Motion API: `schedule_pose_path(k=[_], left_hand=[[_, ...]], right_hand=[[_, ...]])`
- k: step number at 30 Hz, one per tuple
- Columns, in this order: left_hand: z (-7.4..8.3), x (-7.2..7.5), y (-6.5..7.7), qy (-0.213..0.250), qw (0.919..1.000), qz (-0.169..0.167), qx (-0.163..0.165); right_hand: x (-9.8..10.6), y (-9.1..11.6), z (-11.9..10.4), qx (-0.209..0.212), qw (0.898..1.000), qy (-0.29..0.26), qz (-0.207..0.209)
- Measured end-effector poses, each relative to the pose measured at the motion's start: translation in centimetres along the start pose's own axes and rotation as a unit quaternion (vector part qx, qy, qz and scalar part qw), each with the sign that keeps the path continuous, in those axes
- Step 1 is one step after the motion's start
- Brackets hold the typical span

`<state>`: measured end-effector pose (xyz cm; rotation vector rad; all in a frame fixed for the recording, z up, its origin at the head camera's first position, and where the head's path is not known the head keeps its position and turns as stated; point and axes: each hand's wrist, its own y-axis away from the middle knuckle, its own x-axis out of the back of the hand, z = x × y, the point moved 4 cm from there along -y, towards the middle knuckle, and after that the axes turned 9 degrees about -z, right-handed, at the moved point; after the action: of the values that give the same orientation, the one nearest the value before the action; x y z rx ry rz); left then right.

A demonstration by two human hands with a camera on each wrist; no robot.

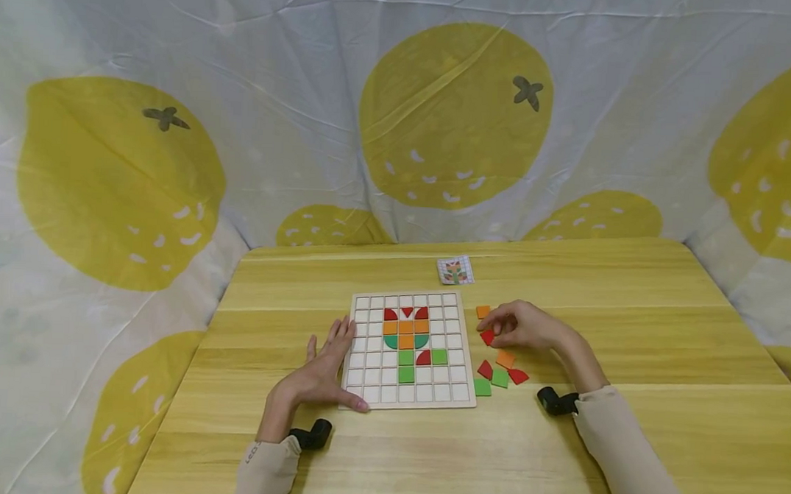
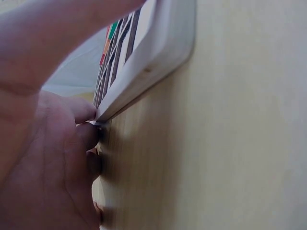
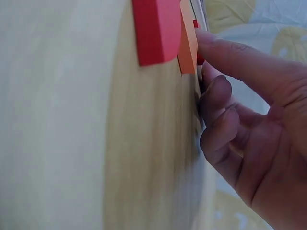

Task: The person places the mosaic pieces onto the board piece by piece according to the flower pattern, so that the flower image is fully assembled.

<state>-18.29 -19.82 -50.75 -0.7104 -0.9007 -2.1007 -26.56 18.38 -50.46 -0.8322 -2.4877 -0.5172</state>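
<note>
As the head view shows it, a wooden board (image 1: 388,376) lies on the tabletop (image 1: 631,309), nearer to its left edge than to its right one. The left hand (image 1: 313,376) rests at the board's left edge with its fingers spread apart, the thumb at the near left corner. Just beyond the board's right edge, the right hand (image 1: 530,326) has its fingers curled and pinches a red piece (image 1: 487,337), with other loose pieces (image 1: 499,378) near it. I judge this piece to be light, stiff and smooth, perhaps a little slippery, hardly fragile; being flat, it is best taken by two opposite edges. The picture card (image 1: 455,270) near the tabletop's far edge is too small to make out exactly. From the left wrist view, one fingertip meets the board's side, while the thumb covers part of the board and the grid shows only at a steep slant. From the right wrist view, an orange piece (image 3: 188,45) hides most of the pinched one, so its shape cannot be told there; a closer red tile (image 3: 156,36) is cut off at the top.
</note>
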Motion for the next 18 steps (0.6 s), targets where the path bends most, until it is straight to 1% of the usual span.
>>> schedule_pose_path(k=[6, 12, 15, 18], left_hand=[[0.1, 0.0, -0.2, -0.001, 1.0000, 0.001, 0.001], [0.1, 0.0, -0.1, -0.001, 1.0000, -0.001, 0.004], [0.1, 0.0, -0.1, 0.001, 1.0000, 0.000, 0.003], [0.2, 0.0, 0.0, 0.001, 1.0000, 0.000, 0.003]], right_hand=[[-0.1, 0.0, 0.0, -0.014, 1.000, -0.013, 0.019], [-0.5, 0.2, -0.7, -0.033, 0.998, -0.001, 0.048], [-1.2, 0.3, -1.6, -0.030, 0.998, -0.024, 0.049], [-2.5, 0.0, -2.7, -0.015, 0.998, -0.054, 0.034]])
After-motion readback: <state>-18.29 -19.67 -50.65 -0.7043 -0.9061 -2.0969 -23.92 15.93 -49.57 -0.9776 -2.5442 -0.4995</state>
